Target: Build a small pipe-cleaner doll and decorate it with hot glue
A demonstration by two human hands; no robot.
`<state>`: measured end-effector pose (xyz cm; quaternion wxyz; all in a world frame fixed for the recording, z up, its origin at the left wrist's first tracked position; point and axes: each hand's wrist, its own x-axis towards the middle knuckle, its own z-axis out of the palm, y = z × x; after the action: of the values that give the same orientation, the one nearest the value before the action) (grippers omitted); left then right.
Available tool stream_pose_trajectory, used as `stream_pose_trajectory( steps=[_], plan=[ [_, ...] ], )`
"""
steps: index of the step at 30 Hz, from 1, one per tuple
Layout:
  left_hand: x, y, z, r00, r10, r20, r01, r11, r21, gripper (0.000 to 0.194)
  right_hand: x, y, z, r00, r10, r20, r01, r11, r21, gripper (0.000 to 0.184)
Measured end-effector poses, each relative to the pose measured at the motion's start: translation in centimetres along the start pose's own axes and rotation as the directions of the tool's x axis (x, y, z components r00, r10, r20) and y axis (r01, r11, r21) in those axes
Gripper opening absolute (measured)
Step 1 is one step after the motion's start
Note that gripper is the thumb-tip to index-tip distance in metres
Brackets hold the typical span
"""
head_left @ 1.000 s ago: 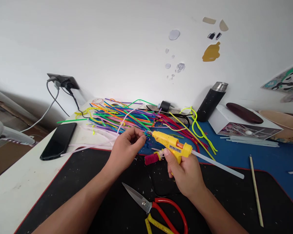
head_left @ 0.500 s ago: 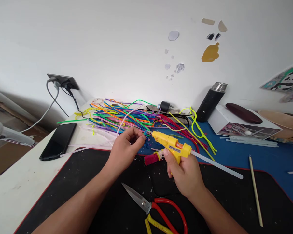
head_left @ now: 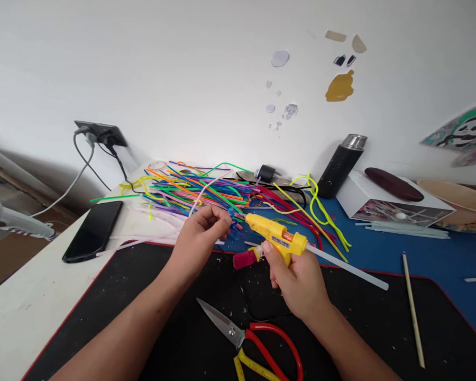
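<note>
My right hand is wrapped round the handle of a yellow hot glue gun, a long whitish glue stick jutting from its back. The gun's nozzle points left at a small curled piece of blue pipe cleaner. My left hand pinches that piece between thumb and forefinger, its held end hidden by the fingertips. Below the gun lies a dark pink fuzzy piece with a yellow band. Scissors with red and yellow handles rest partly opened on the black mat.
Many coloured pipe cleaners are heaped along the wall. A phone lies at left. Toward the right stand a black flask, a white box and a bowl. A thin stick lies on the mat's right side.
My left hand has drawn slightly left with the blue pipe cleaner, widening the small space before the nozzle. The glue gun stays almost in place; the view has shifted a little.
</note>
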<state>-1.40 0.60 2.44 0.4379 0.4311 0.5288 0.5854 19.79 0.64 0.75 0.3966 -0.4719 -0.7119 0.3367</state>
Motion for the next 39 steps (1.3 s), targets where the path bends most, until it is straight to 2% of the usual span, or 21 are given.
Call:
stream_pose_trajectory(
  steps=[2, 5, 8, 17, 39],
  plan=[
    [0.4, -0.2, -0.3, 0.998, -0.009, -0.063, 0.004, 0.997, -0.071, 0.022, 0.0, -0.1, 0.0, 1.000, 0.002, 0.011, -0.002, 1.000, 0.008, 0.050],
    [0.8, -0.4, -0.5, 0.994, 0.011, -0.111, -0.016, 0.999, -0.039, 0.023, -0.1, -0.3, -0.1, 0.998, -0.044, 0.044, 0.043, 0.999, 0.018, 0.048],
    [0.6, -0.2, -0.4, 0.995, 0.032, -0.097, -0.028, 0.999, 0.042, 0.024, -0.1, -0.4, -0.2, 0.994, -0.083, 0.070, 0.083, 0.997, 0.010, 0.046],
    [-0.1, 0.2, 0.2, 0.998, 0.038, -0.047, -0.029, 0.983, 0.180, 0.027, -0.2, -0.8, -0.2, 0.995, -0.073, 0.071, 0.074, 0.997, -0.017, 0.045],
    [-0.5, 0.0, 0.4, 0.999, 0.035, 0.003, -0.035, 0.973, 0.227, 0.028, -0.2, -1.1, -0.4, 0.997, -0.036, 0.074, 0.044, 0.994, -0.103, 0.048]
  ],
)
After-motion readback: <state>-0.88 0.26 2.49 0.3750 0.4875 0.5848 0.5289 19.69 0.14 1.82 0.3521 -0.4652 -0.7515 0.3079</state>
